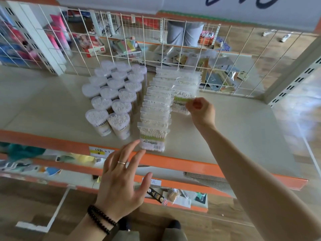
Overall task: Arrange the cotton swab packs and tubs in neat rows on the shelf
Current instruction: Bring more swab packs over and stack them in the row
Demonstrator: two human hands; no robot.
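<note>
Barcode label (155, 147) on front swab pack (152, 136)

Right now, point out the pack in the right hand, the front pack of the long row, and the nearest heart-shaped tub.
held pack (182, 98), head view, green band
front pack (152, 136), head view, front face
nearest tub (119, 120), head view, lid
</note>
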